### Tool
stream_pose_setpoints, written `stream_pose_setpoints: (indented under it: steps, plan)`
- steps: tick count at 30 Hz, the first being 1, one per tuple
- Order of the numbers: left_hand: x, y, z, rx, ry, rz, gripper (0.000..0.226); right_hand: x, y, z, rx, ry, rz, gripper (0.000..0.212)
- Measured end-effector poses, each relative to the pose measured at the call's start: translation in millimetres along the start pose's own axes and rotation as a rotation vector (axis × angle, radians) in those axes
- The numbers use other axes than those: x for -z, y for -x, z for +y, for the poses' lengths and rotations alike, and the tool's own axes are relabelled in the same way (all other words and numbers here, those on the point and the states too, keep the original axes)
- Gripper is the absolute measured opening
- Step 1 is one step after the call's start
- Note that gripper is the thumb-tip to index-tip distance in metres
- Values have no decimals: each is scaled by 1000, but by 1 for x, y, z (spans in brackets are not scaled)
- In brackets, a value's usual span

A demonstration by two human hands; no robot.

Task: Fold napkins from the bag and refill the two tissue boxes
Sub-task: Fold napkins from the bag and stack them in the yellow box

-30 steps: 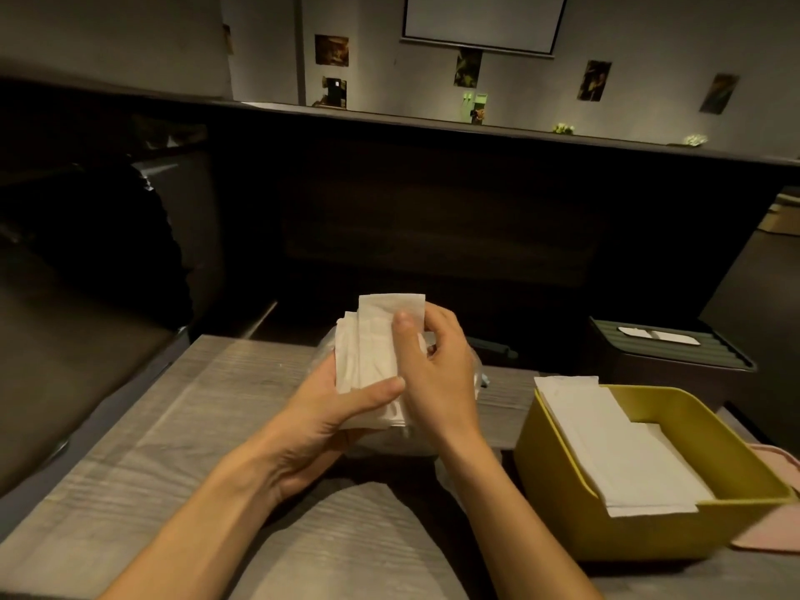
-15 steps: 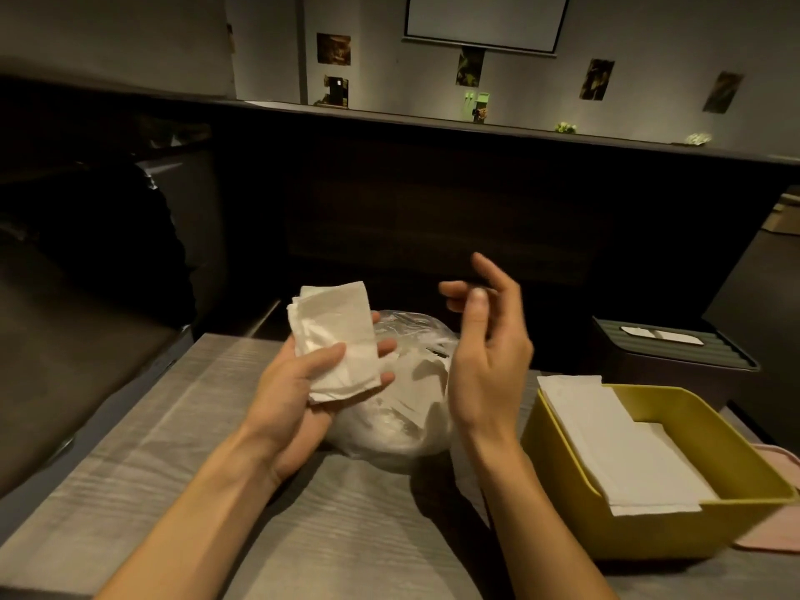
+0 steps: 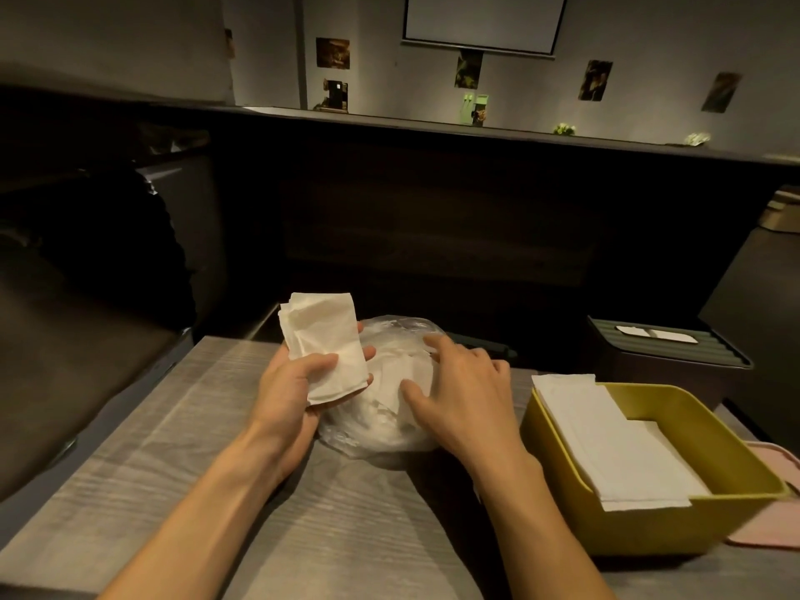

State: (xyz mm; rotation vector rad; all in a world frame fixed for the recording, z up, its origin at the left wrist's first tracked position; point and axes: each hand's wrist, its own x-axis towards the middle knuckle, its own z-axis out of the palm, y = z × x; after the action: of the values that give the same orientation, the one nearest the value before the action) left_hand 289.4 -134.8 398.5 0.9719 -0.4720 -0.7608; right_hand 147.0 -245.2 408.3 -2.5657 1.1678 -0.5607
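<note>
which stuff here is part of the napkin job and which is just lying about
Part of the job:
napkins held in left hand
bag under right hand
yellow box
dark box

Lying about:
pink lid
wall pictures
screen

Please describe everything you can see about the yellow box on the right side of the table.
The yellow box is an open, lidless rectangular tub, seemingly plastic, with rounded corners and smooth walls. It stands upright on the grey wood-grain table, to the right of the clear napkin bag. Inside, white folded napkins lie along its left side, their far end resting over the rim; the right part of the inside is bare. Neither hand touches it. A pink flat thing lies close against its right side.
</note>
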Motion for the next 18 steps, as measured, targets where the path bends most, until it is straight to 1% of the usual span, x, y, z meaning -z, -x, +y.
stream_pose_setpoints:
  steps: [3, 8, 10, 13, 16, 18]
  plan:
    - [0, 0, 0, 35, 16, -7, 37, -2, 0, 0, 13, -50, -11, 66]
    - [1, -3, 0, 103, 75, 16, 32, 1, -1, 4, 29, -75, -30, 52]
    - [1, -3, 0, 110, 71, 15, 31, 0, -2, 5, 47, -114, 15, 45]
    - [2, -4, 0, 109, 67, 12, 32, -1, -5, 6, 30, -271, 91, 38]
    - [2, -5, 0, 96, 78, 19, 34, -3, -10, 7, 13, -463, 185, 19]
    - [2, -5, 0, 79, 88, 35, 32, -3, -11, 8, -10, -577, 246, 10]
